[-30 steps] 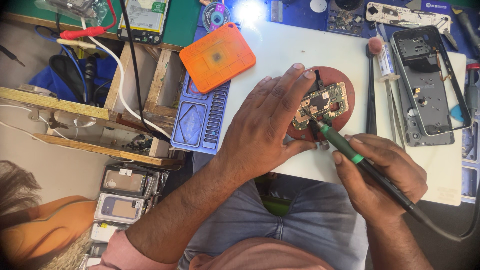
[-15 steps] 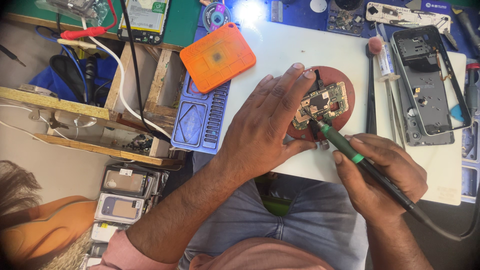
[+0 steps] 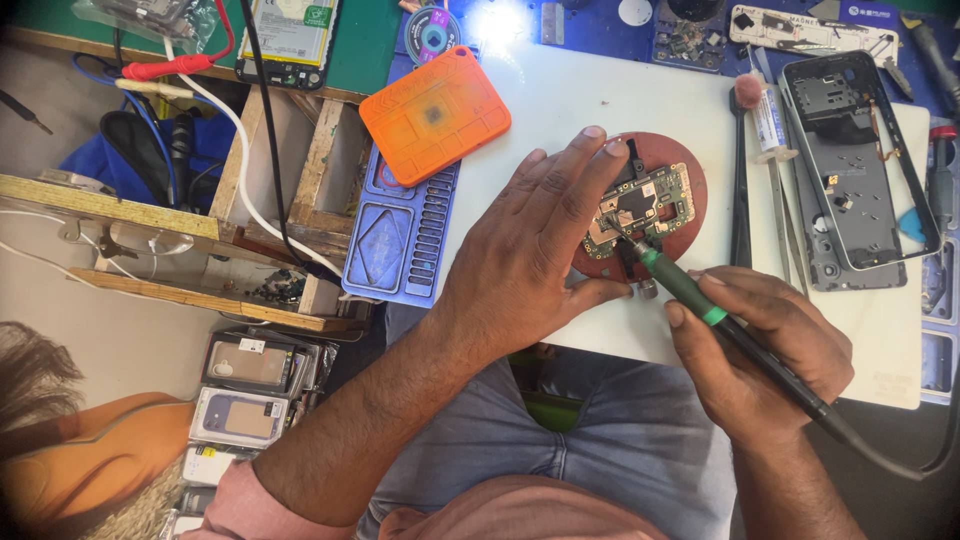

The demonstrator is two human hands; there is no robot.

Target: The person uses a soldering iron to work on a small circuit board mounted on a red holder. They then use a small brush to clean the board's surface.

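On the round red pad point(image 3: 690, 170): left hand point(image 3: 535, 250) flat, steadying circuit board point(image 3: 640, 208); right hand point(image 3: 760, 350) pinching soldering iron point(image 3: 700, 300), tip on board; demands steadiness.

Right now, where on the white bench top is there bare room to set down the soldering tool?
Bare white top lies between the orange square pad and the round red-brown holder with the green circuit board; another patch sits right of the right hand, below the grey phone frame. It is crowded around the left hand and the green-handled soldering iron.
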